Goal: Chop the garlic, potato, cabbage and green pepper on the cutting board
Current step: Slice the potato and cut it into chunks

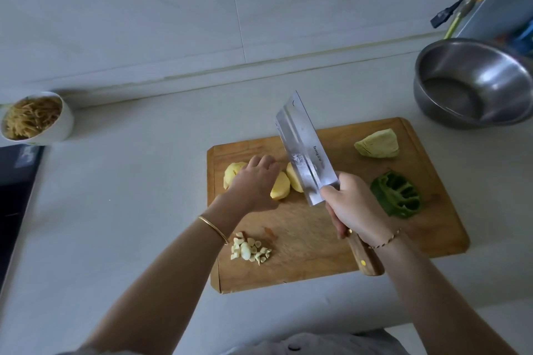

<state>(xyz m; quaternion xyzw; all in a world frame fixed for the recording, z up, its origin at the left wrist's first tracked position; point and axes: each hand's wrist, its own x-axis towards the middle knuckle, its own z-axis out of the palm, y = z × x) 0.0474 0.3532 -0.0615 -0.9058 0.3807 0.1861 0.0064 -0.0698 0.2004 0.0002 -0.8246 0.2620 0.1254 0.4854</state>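
– So, what lies nearest on the cutting board (317, 256)?

– Chopped garlic (250, 251), a small pile at the near left corner, just beside the left forearm.

– And the hands?

– Further in, the right hand (354, 207) is wrapped tight round the wooden handle (364, 259) of a cleaver (305, 150). The broad blade slants up and away over the middle of the board. The left hand (253, 184) sits to its left, fingers bent down over the potato (280, 189), holding it to the board.

– Is the potato whole?

– No, it is in pale yellow chunks: one peeps out left of that hand and two lie between the hand and the blade. Whether the blade touches the nearest chunk, I cannot tell.

– Beyond that?

– A green pepper (396, 194) piece lies on the board's right side with its hollow showing, and a cabbage (377, 143) wedge sits at the far right corner, apart from it.

– Off the board?

– A steel bowl (473, 81) stands on the counter at far right; a white bowl (37, 118) of thin tan shreds stands at far left, near the wall.
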